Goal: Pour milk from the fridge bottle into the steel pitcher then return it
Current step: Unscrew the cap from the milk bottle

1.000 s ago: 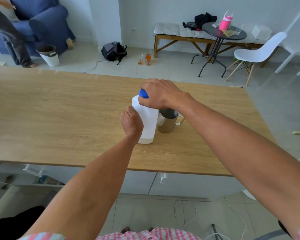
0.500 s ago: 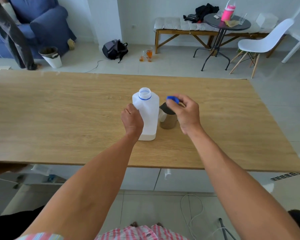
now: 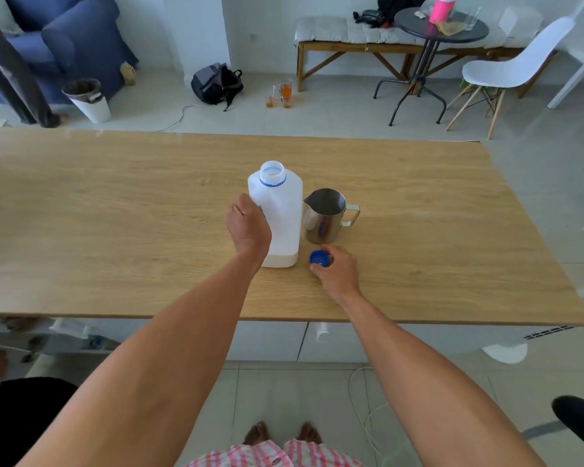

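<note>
With the left hand (image 3: pixel 250 227) wrapped around the uncapped milk bottle (image 3: pixel 279 214) at frame centre and the right hand (image 3: pixel 338 273) pinching its blue cap (image 3: pixel 319 258) against the worktop (image 3: pixel 115 214), pouring into the adjacent steel pitcher (image 3: pixel 324 215) and returning remain.

1. We saw a translucent white plastic bottle (image 3: pixel 279 210), matt.
2. We saw a polished, mirror-bright steel pitcher (image 3: pixel 326 215).
3. We saw a glossy blue plastic cap (image 3: pixel 318 257).
4. We saw a smooth, light-grained wood table (image 3: pixel 115 230).

Pale tiled floor (image 3: pixel 334 112), white walls (image 3: pixel 260 25); blue armchair (image 3: pixel 64 42), bench (image 3: pixel 351 38), white chair (image 3: pixel 516 65).
</note>
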